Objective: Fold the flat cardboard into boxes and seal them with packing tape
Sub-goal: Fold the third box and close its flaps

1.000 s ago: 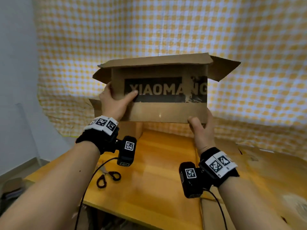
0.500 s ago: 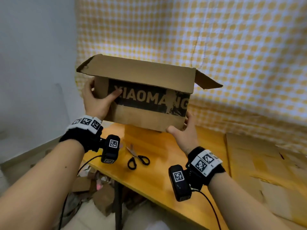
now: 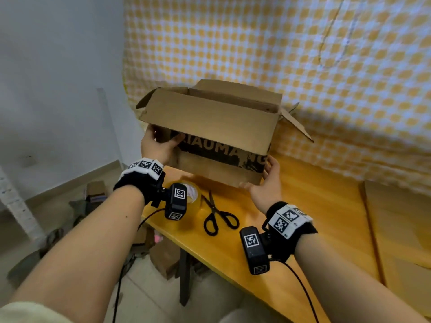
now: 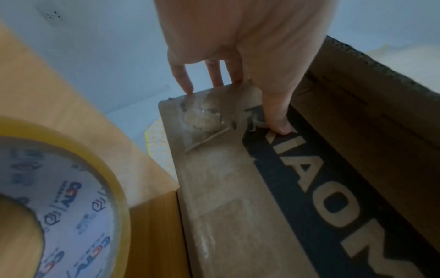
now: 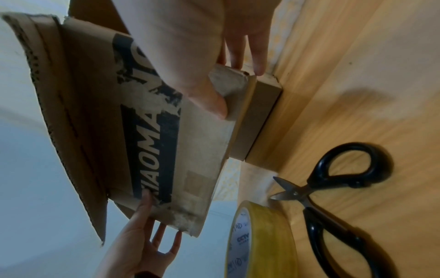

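Swinging down from chest height, the box (image 3: 217,145) now hovers over the surface (image 3: 314,220) — left hand (image 3: 158,145) and right hand (image 3: 268,183) grasp its ends; top flaps open, tape roll (image 5: 259,242) close.

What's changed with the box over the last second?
The box has come down from mid-air toward the table, tipping so its open top shows, near the tape roll and scissors. Unchanged: left hand and right hand grip its two ends.
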